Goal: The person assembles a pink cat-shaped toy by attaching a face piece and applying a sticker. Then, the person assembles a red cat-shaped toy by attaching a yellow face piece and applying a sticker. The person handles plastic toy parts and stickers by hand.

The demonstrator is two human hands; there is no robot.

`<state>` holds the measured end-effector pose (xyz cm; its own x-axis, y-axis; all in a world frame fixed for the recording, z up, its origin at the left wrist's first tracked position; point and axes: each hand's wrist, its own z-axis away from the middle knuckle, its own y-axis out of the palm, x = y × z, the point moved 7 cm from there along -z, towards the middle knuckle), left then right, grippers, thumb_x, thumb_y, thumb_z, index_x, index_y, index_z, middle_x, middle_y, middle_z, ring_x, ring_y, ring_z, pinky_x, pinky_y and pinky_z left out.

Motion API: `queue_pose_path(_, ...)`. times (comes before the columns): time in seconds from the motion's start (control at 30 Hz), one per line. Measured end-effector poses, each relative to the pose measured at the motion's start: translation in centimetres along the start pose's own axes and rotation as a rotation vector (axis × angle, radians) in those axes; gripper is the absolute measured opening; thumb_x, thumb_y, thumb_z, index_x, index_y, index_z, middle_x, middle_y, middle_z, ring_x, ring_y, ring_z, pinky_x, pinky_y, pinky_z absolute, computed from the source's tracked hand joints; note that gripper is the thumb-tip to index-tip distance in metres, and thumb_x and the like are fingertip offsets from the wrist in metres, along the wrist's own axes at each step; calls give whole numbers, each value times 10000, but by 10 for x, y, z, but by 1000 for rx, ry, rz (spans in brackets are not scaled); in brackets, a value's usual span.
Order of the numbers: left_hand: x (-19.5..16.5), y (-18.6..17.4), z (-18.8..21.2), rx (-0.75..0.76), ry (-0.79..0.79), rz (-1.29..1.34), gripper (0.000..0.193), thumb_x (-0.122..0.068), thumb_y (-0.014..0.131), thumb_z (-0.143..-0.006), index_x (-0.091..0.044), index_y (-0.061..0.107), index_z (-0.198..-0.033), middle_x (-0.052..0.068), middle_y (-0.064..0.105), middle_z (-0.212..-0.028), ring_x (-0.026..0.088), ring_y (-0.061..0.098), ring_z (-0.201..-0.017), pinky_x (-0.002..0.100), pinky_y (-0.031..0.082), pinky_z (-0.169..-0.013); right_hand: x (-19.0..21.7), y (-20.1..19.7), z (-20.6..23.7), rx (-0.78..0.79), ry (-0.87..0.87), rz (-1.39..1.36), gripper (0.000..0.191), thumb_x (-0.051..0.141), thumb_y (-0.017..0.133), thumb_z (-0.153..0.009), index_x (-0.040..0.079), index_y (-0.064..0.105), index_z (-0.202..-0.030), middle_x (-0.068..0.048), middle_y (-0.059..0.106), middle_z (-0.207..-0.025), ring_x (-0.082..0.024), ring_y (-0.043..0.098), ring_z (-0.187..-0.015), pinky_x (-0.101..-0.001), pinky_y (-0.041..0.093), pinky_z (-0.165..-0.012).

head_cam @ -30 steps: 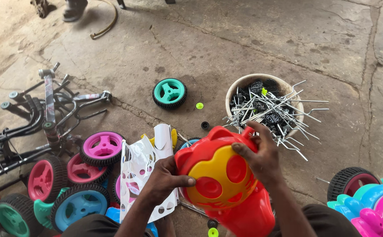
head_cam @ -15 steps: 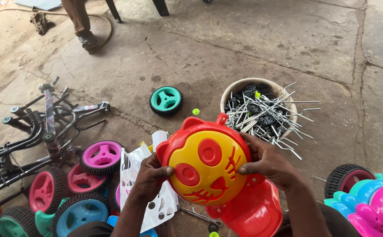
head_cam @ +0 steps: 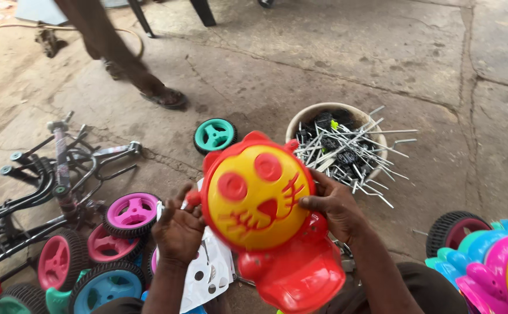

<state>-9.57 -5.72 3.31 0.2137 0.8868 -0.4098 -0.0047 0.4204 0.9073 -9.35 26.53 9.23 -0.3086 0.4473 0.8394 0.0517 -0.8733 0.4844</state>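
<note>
Both hands hold up a plastic toy cat-face panel point(head_cam: 258, 197), a round yellow face set in a red shell with small red ears, two round red eyes, a red nose and mouth and red whisker lines, joined below to a glossy red body piece that hangs down toward the person's lap. The left hand point(head_cam: 177, 231) grips the panel's left edge, its fingers point(head_cam: 185, 195) curled and clamped on the red rim; the right hand point(head_cam: 335, 206) holds the right edge, thumb pressed on the yellow face and the other fingers wrapped behind, also clamped on it. Just under the left hand lies a white perforated plastic sheet point(head_cam: 210, 273). Farther left of those fingers sit small toy wheels point(head_cam: 130, 212) with black tyres and pink, red and blue hubs, and beyond them a heap of black metal frames point(head_cam: 44, 180). Above the fingers, on the floor, lies a single teal wheel point(head_cam: 215, 135), and near the right hand stands a pale round basin point(head_cam: 300, 116) filled with metal rods and black parts. To the right of the right hand are another wheel and bright pink, blue and yellow plastic parts point(head_cam: 492, 261). The floor point(head_cam: 347, 52) is cracked, stained concrete; a person's leg and sandalled foot point(head_cam: 164, 97) show at the top, well apart.
</note>
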Motion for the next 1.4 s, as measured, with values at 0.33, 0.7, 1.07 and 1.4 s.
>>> queue_pose_path(0.33,36,12,18,-97,-63,-323,477,49,671,-852,19,558,-1315,149,714,-1220,254,699,-1110,409,573,-991,-30,8,-11,-159,-13,-161,811,52,826,-734,-26,503,-1474,-179,732,-1212,-261,707,-1079,-407,595,-933)
queue_pose_path(0.7,28,26,17,-195,-9,-314,516,37,718,-826,12,536,-1308,170,705,-1205,272,701,-1082,448,582,-968,-20,26,-4,12,24,-118,1021,-71,810,-648,33,363,-1560,-153,652,-1317,-265,662,-1197,-436,587,-1000)
queue_pose_path(1.07,22,57,22,-69,-24,-334,630,-38,768,-804,-19,502,-1375,141,667,-1306,263,657,-1194,448,539,-1036,-28,20,-10,-68,-19,-29,1214,-107,773,-586,146,226,-1639,-194,614,-1335,-295,648,-1201,-458,572,-1006)
queue_pose_path(1.4,19,48,20,-139,51,-440,650,24,767,-743,9,527,-1347,160,696,-1261,264,690,-1142,433,547,-1026,-31,25,-11,3,-9,-114,1088,-17,707,-674,90,219,-1640,-197,476,-1531,-339,561,-1308,-473,521,-1063)
